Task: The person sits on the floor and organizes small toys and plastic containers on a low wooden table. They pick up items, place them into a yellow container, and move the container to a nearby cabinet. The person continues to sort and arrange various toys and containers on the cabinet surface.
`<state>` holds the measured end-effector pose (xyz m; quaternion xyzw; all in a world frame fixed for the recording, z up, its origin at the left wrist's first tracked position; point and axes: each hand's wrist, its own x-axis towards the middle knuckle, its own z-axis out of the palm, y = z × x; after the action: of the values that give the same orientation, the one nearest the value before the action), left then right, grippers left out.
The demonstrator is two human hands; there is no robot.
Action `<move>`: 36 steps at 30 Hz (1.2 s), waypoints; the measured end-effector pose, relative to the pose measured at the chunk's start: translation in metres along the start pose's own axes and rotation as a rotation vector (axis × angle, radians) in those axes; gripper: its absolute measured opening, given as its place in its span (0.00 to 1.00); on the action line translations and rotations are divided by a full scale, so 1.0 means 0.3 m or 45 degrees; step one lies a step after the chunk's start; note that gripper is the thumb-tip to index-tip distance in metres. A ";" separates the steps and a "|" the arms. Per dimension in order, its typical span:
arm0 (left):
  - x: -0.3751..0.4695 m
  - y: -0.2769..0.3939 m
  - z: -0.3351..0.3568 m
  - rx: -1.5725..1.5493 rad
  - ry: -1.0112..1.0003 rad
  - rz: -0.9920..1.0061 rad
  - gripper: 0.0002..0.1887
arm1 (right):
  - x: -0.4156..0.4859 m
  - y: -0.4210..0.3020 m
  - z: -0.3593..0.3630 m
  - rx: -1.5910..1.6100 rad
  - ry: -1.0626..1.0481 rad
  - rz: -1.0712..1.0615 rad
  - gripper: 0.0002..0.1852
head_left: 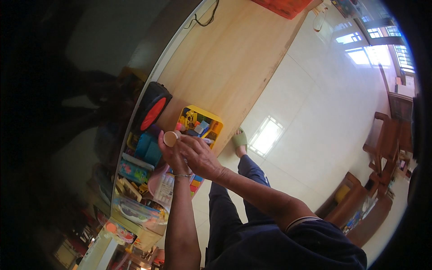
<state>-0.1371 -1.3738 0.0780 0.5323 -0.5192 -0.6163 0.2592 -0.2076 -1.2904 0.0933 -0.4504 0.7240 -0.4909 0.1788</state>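
Raised over the toys, my left hand [172, 157] wears a thin bracelet and grips a small round object [170, 138] with a flat tan face and pale rim. What this object is exactly, I cannot tell. My right hand [199, 155] meets it from the right, with curled fingers at its rim; some fingertips are hidden. Just beyond the hands stands a yellow bin [218, 125] of mixed small toys and blocks. A black case with a red oval panel [153, 114] leans to the left of the bin.
A wooden cabinet top [229, 57] runs along a large dark screen [84, 101]. Near me are a blue box [148, 148], a pink basket [154, 184], a pack of markers [165, 187] and a clear tub [135, 209]. My slippered foot [240, 138] is beside the cabinet edge.
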 end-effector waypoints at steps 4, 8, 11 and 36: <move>0.004 0.002 0.005 -0.083 -0.034 -0.037 0.30 | -0.014 0.011 0.003 -0.073 -0.044 0.068 0.31; 0.010 0.008 0.006 0.070 -0.022 0.014 0.30 | -0.014 0.003 -0.003 -0.103 -0.040 0.097 0.32; 0.005 0.019 0.013 0.217 0.026 0.048 0.30 | -0.011 -0.001 -0.024 -0.046 0.035 0.157 0.35; -0.247 -0.045 -0.125 -0.231 -0.013 -0.200 0.23 | 0.050 0.045 -0.330 0.869 -0.258 0.926 0.28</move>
<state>-0.0771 -1.3183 0.0985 0.5426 -0.4194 -0.6818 0.2546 -0.2913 -1.2468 0.1291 -0.1306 0.6114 -0.5591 0.5445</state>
